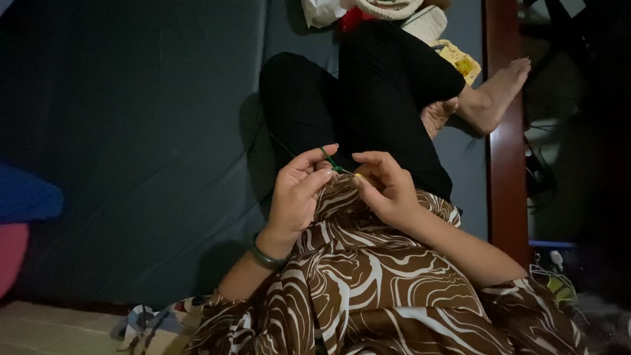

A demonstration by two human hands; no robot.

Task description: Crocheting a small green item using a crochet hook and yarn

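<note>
A: The green thread (327,158) is the centre of everything here. It lies just above the brown patterned cloth (355,263), between the two hands, and one end runs up and to the left over the black trousers (368,98).

B: Who holds it?

A: The left hand (296,197) pinches it. The thumb and the first fingers (314,179) are closed together on the thread, with almost no gap. The right hand (388,187) is just to the right of the thread. Its fingertips are curled and pressed close around something small and yellowish (357,175). I think it is a hook or a needle, but it is too small to say.

B: How to do this step well, in your opinion?

A: I judge that the thread must stay tight between the two pinches, so the left hand should not loosen. The right hand should make only small moves near the thread. The light is weak, so it helps to keep the work high above the cloth.

B: And further from the thread?

A: Above it, past the knees, some pale woven pieces (420,16) lie on the dark blue mattress (131,131). To the right of the thread is a bare foot (496,92) and a red-brown wooden edge (506,164). Below the thread, a dark bangle (264,256) sits on the left wrist.
</note>
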